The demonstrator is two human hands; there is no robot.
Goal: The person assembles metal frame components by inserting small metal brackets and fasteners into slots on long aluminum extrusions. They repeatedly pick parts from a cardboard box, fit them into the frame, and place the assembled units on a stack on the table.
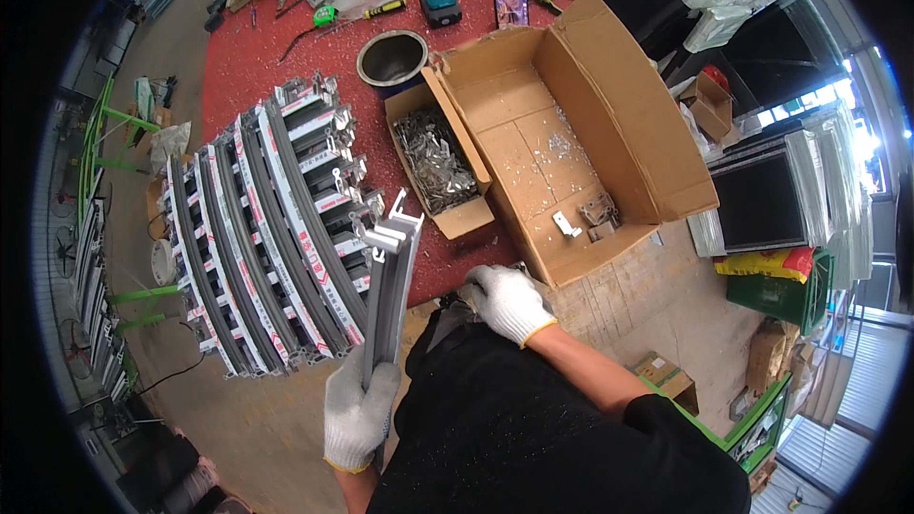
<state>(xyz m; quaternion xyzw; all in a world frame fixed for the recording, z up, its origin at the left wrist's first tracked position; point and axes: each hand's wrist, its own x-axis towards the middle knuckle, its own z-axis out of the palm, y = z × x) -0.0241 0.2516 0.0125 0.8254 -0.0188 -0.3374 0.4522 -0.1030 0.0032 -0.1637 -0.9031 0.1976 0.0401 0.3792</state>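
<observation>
Head view: the left hand (pixel 360 409) closes around a grey metal profile (pixel 388 300), its free end raised by the red table's (pixel 276 62) near edge. The right hand (pixel 509 305) curls loosely beside that edge; whether it grips anything is unclear. The profile looks light, stiff, smooth, probably sharp-ended, so mid-length suits holding.

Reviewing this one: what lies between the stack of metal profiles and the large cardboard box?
In the head view, the small box of metal pieces and the dark round pot; lower down, the profile in the left hand also shows between them.
</observation>
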